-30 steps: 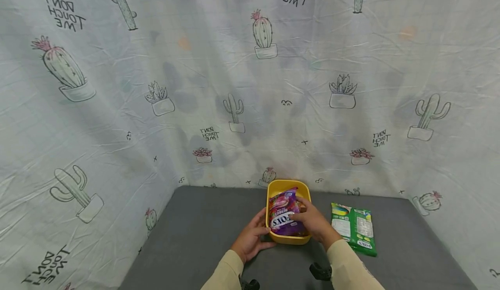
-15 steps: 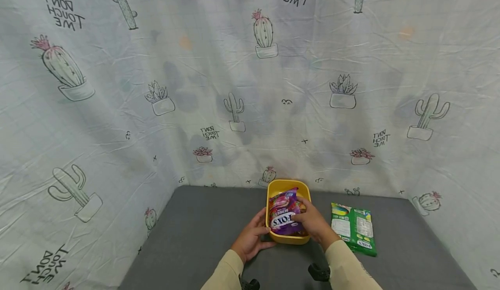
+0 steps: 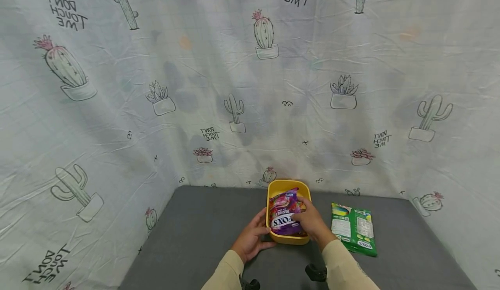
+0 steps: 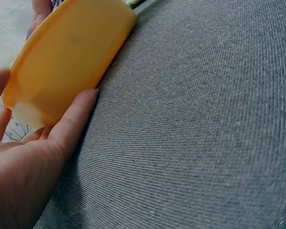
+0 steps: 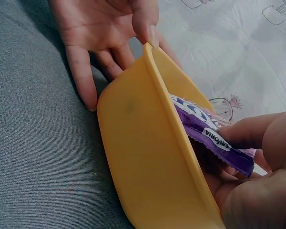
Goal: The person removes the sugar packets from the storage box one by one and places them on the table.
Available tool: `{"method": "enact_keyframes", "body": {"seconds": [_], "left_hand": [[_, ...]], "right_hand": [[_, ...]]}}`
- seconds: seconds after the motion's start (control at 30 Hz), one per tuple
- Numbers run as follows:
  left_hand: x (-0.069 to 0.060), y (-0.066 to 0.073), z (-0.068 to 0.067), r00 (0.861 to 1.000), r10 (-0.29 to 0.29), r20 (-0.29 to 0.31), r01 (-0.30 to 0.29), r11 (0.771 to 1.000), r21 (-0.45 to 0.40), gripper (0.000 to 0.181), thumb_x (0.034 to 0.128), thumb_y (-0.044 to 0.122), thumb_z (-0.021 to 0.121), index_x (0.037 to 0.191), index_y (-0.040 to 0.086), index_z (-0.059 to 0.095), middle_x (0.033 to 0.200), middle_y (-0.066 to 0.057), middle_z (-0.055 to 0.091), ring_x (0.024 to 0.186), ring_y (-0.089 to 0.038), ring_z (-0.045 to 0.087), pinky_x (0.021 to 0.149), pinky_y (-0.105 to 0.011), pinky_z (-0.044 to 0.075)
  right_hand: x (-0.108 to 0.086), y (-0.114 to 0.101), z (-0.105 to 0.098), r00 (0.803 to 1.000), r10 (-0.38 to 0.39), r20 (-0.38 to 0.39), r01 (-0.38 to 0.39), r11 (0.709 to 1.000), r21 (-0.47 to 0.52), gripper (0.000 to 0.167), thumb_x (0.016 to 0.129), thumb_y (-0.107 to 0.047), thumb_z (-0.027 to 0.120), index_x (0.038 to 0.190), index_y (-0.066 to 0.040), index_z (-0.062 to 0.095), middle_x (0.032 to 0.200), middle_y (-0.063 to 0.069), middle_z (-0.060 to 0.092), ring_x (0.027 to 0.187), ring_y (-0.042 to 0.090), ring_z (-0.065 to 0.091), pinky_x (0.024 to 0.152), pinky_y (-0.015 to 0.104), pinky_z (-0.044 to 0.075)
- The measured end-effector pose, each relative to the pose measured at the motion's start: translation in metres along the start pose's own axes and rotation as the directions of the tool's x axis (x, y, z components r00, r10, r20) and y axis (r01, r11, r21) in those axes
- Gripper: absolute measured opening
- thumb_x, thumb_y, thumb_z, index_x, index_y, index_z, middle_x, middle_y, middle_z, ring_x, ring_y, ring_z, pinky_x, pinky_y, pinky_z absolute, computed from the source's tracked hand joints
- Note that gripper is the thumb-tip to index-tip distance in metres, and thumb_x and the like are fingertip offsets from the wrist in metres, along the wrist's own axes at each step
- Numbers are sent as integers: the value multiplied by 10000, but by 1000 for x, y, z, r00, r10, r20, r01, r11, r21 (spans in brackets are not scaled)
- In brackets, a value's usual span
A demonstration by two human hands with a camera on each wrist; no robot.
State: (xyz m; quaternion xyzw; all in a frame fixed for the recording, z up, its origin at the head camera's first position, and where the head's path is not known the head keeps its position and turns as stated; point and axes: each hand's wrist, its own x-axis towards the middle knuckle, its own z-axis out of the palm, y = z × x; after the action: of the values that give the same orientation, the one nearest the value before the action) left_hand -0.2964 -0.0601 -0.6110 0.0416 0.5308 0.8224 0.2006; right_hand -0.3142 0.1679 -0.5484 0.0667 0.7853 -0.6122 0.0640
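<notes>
A purple Fox's Berries candy bag (image 3: 282, 209) lies tilted inside a yellow plastic tub (image 3: 289, 240), its printed face up. My right hand (image 3: 313, 222) reaches over the tub's right side and pinches the bag's edge between thumb and fingers, as the right wrist view shows on the bag's purple seam (image 5: 217, 138). At the tub's near left corner, my left hand (image 3: 250, 239) holds the wall, thumb at the rim and one finger stretched along the base. The left wrist view shows the tub's outer side (image 4: 71, 52). What lies beneath the bag is mostly hidden.
To the right of the tub, a green Fox's bag (image 3: 354, 229) lies flat on the grey tabletop (image 3: 203, 225). White curtains with a cactus print (image 3: 242, 73) surround the table at the back and sides.
My right hand and forearm have shifted slightly left, the thumb moving a little on the bag. The left hand, the tub and the green bag stay put.
</notes>
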Motion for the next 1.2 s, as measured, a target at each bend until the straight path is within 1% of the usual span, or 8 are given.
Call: {"method": "enact_keyframes", "body": {"seconds": [0.13, 0.4, 0.7, 0.8, 0.9, 1.03, 1.2], "left_hand": [[0, 0, 1, 1000, -1, 3, 1, 1000, -5, 826, 1032, 7, 598, 1758, 167, 238, 1781, -232, 160, 1555, -502, 289, 1019, -794, 434], [0, -2, 0, 1000, -4, 6, 4, 1000, -2, 812, 1039, -1, 580, 1757, 165, 239, 1781, -235, 155, 1547, -500, 304, 1018, -789, 438], [-1, -3, 1, 1000, -6, -8, 6, 1000, -11, 809, 1039, -8, 585, 1754, 168, 252, 1777, -234, 174, 1545, -502, 310, 1006, -795, 443], [-1, -2, 2, 1000, -7, -11, 7, 1000, -10, 811, 1039, -11, 585, 1755, 167, 250, 1777, -237, 170, 1547, -505, 303, 1004, -796, 443], [0, -2, 2, 1000, -4, -12, 4, 1000, -9, 812, 1038, -10, 591, 1755, 171, 254, 1778, -234, 172, 1548, -505, 302, 1003, -799, 441], [0, -2, 1, 1000, 3, -11, -3, 1000, -7, 813, 1035, -10, 596, 1753, 174, 262, 1777, -231, 177, 1541, -500, 322, 1000, -801, 441], [0, -2, 0, 1000, 2, -6, -2, 1000, -8, 804, 1042, -5, 588, 1754, 178, 262, 1778, -229, 174, 1536, -488, 337, 1006, -797, 440]], "right_hand": [[-1, 1, 1, 1000, -12, -15, 12, 1000, -3, 733, 977, 46, 721, 1636, -70, 421, 1448, 353, 524, 1203, 517, 617, 966, 645, 558], [-3, 1, 2, 999, -1, -37, 2, 1000, 19, 715, 985, 67, 709, 1631, -106, 455, 1431, 342, 542, 1196, 514, 629, 935, 623, 582], [-6, -2, -4, 999, -14, -44, 15, 1000, 24, 711, 1019, 70, 662, 1660, -124, 423, 1508, 360, 476, 1262, 559, 580, 974, 675, 541], [-5, -3, -7, 999, -16, -37, 18, 999, 50, 693, 1029, 70, 637, 1657, -131, 423, 1513, 363, 471, 1274, 563, 572, 990, 685, 527], [-4, -3, -9, 999, -22, -37, 25, 996, 82, 679, 1029, 75, 625, 1647, -133, 432, 1489, 362, 493, 1260, 550, 588, 985, 669, 539], [-3, -5, -11, 999, -17, -41, 21, 994, 112, 666, 1031, 73, 630, 1633, -142, 443, 1433, 352, 537, 1203, 516, 638, 925, 616, 589], [-3, -8, -15, 999, -9, -41, 14, 989, 146, 661, 1040, 71, 617, 1636, -145, 427, 1443, 353, 543, 1181, 507, 658, 892, 590, 608]]}}
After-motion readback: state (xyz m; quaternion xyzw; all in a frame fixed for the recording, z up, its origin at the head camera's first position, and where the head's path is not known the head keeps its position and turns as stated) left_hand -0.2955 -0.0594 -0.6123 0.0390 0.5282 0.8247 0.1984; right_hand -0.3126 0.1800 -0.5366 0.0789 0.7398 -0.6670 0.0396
